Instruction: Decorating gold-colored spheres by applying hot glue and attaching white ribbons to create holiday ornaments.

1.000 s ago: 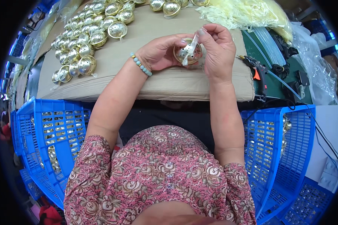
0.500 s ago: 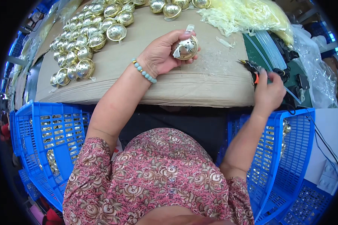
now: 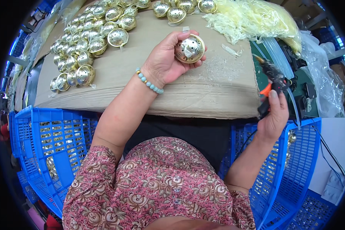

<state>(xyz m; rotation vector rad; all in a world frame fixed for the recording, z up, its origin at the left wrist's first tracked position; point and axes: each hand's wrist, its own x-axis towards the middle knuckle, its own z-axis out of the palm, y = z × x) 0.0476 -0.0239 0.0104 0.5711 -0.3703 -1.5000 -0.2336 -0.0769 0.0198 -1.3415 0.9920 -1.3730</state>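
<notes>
L hand (image 3: 166,61) cups gold bell (image 3: 190,48) mid-cardboard; R hand (image 3: 274,115) grips glue gun (image 3: 273,82) past its edge

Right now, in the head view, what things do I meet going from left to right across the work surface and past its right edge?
Rows of gold bells → left hand → gold bell it holds → pile of pale yellow plastic bags → glue gun in the right hand.

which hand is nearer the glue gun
Right. The right hand is wrapped around the glue gun at the table's right edge; the left hand is well off to its left, holding a gold bell over the cardboard.
</notes>
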